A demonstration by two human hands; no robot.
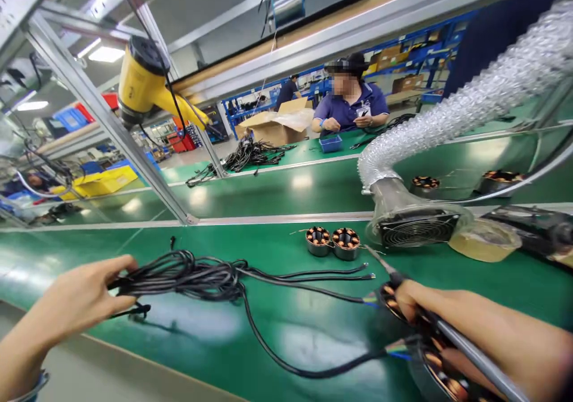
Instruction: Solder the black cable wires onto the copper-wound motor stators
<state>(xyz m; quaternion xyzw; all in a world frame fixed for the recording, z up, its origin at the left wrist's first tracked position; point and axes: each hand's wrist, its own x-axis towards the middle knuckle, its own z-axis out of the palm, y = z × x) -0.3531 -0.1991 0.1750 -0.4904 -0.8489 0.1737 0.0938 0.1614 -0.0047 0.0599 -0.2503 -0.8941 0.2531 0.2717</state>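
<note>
In the head view, six copper-wound rings can be counted: two side by side at centre (318, 245), two at lower right (425, 373), and two on the strip beyond at right (425, 183). One black cable bundle (192, 278) lies left of centre on the green bench (277, 330); two of its cables lead to the lower-right rings, ending in coloured wires, while two bare-tipped ends lie free between. The left hand (78, 300) is nearly closed, thumb and fingers around the bundle's left end. The right hand (414, 300) is curled around a pen-shaped tool (382, 263), its tip near the centre pair. At upper centre a cardboard box (275, 130) holds crumpled clear plastic; the blue tray (330, 144) before a seated co-worker (351, 103) has contents too small to tell (likewise the yellow bins (107, 181) at left). The right hand partly covers the lower-right rings, and the bottom edge cuts off the nearer one.
</note>
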